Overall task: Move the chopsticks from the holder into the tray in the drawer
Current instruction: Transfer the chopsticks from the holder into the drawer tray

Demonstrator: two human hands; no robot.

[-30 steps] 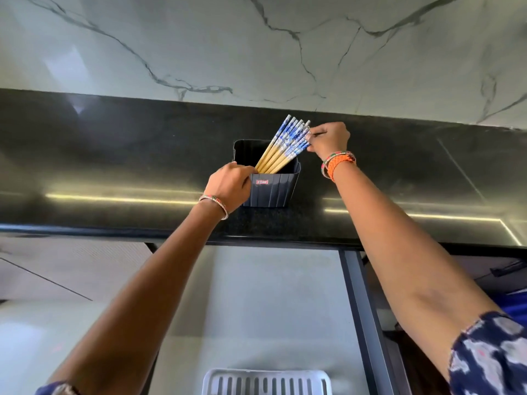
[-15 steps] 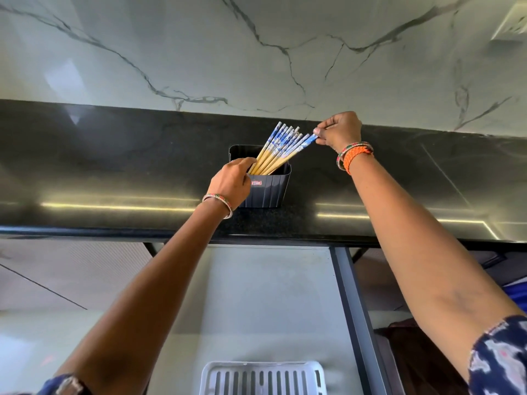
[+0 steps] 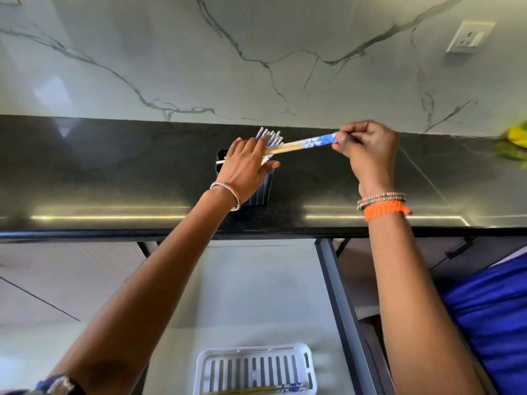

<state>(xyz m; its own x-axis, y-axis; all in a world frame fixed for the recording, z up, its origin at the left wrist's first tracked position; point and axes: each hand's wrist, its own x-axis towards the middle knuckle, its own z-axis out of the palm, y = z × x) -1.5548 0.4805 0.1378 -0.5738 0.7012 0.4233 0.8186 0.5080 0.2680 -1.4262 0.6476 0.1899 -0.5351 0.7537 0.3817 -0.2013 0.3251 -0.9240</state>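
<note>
A black ribbed holder [image 3: 261, 189] stands on the dark counter [image 3: 114, 172]. Several blue-topped wooden chopsticks [image 3: 271, 136] stick out of it. My left hand [image 3: 246, 163] lies over the holder's top, fingers spread flat against the bundle. My right hand [image 3: 368, 146] pinches the blue ends of a pair of chopsticks [image 3: 302, 143], which lies nearly level, drawn out to the right with its thin tips still under my left hand. Below, in the open drawer [image 3: 251, 295], sits a white slotted tray [image 3: 256, 369] with chopsticks lying along its near edge.
A marble backsplash [image 3: 256, 58] rises behind the counter, with a wall socket [image 3: 470, 37] at upper right. A yellow-green object [image 3: 516, 141] sits at the counter's far right. The drawer's dark side rail [image 3: 342, 303] runs down right of the tray. Blue cloth [image 3: 490, 309] is at lower right.
My right hand has pulled a pair of chopsticks out of the bundle to the right. My left hand has moved from the holder's side onto its top, over the remaining chopsticks.
</note>
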